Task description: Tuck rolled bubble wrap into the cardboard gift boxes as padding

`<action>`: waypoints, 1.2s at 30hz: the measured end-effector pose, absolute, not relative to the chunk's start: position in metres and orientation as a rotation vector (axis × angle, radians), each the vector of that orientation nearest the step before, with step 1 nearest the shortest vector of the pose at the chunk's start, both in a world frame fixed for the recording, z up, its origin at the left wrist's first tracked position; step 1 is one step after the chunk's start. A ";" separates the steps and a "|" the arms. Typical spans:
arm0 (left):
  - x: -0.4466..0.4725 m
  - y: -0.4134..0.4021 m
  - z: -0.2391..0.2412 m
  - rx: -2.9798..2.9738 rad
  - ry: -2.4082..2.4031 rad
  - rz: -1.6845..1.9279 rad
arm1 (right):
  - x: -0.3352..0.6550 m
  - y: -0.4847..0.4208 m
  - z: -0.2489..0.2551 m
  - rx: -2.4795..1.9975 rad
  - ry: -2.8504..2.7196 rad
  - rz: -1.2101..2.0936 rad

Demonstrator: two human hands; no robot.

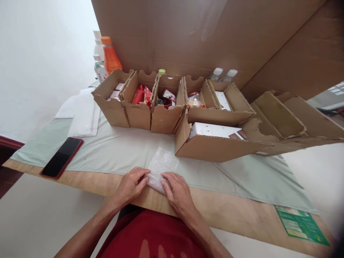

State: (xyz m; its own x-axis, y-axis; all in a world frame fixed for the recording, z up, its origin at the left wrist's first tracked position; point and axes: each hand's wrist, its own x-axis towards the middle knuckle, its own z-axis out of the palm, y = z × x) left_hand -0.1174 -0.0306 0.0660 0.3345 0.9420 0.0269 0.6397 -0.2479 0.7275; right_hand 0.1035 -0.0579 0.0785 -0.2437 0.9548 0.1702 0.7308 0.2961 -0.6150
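A small piece of bubble wrap [162, 163] lies at the table's front edge, partly on the cloth and partly on bare wood. My left hand [134, 183] has its thumb and fingers closed on the near left side of the wrap. On the near right side my right hand [177, 190] grips it, fingers curled and thumb pointing inward. Both hands rest low over the wooden edge. Whether anything lies inside the wrap, I cannot tell.
Cardboard bins [163, 118] with packets stand in a row behind. Nearer is a bin [215, 148] holding white boxes. A phone [62, 157] and bubble wrap sheets [84, 114] lie left, an orange bottle [110, 55] stands behind. At right are a green packet [301, 224] and more bins [285, 114].
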 end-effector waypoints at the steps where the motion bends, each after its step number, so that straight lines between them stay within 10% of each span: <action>1: -0.113 -0.025 0.065 1.979 1.417 0.591 | 0.104 -0.060 0.079 -1.491 -2.068 0.384; 22: -0.095 -0.013 0.059 1.986 1.449 0.816 | 0.106 -0.064 0.069 -1.466 -2.272 0.105; 32: -0.067 -0.062 0.069 0.956 1.061 0.932 | 0.102 -0.064 0.076 -1.472 -1.623 1.045; 36: -0.055 -0.059 0.073 0.971 1.086 0.920 | 0.117 -0.075 0.084 -1.500 -1.642 0.902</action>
State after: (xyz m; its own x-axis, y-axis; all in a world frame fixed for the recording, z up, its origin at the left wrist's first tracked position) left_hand -0.0547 -0.0590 0.0729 0.2144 0.9368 -0.2766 -0.1193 0.3061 0.9445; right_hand 0.1172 -0.0751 0.0844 -0.0583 0.9968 0.0540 0.4893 0.0757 -0.8688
